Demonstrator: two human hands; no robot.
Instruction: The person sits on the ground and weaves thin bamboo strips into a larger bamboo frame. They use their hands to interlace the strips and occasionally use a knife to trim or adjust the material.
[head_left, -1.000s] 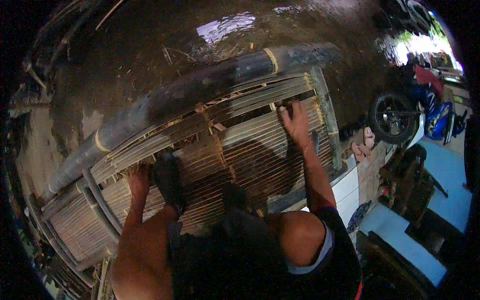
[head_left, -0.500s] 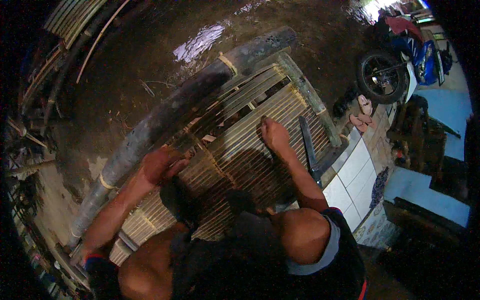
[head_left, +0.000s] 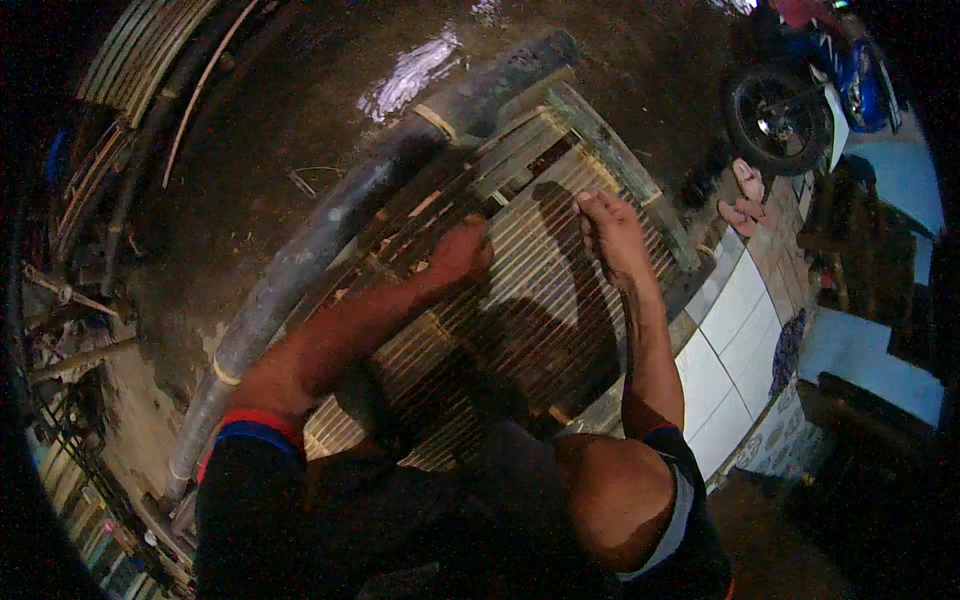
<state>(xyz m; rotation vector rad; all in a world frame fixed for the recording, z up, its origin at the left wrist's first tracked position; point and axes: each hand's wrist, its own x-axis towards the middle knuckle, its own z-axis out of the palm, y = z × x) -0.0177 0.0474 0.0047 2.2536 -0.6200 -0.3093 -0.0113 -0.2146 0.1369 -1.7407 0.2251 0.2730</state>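
Observation:
Under my hands lies a slatted bamboo bench [head_left: 535,250], its narrow strips side by side. My left hand [head_left: 465,250] is closed in a fist over the slats near the gap along the far-left side; whatever is in its fingers is hidden. Higher above the slats, toward the right end, my right hand [head_left: 612,235] is closed with thumb and finger pinched together. Anything in that pinch is too small to make out. A thick dark bamboo pole [head_left: 330,225] runs along the bench's far-left side, bound with pale ties.
A thinner bamboo rail [head_left: 625,170] closes the bench's right end. White floor tiles [head_left: 735,310] lie to the right, with pink sandals [head_left: 742,212] and a parked motorcycle [head_left: 785,120] beyond. Bamboo poles and slats [head_left: 145,60] stand at the upper left.
My left hand has moved right and farther away, across the slats. My right hand has risen and shifted right. The long dark blade seen beside it earlier is no longer distinguishable. The view has shifted slightly.

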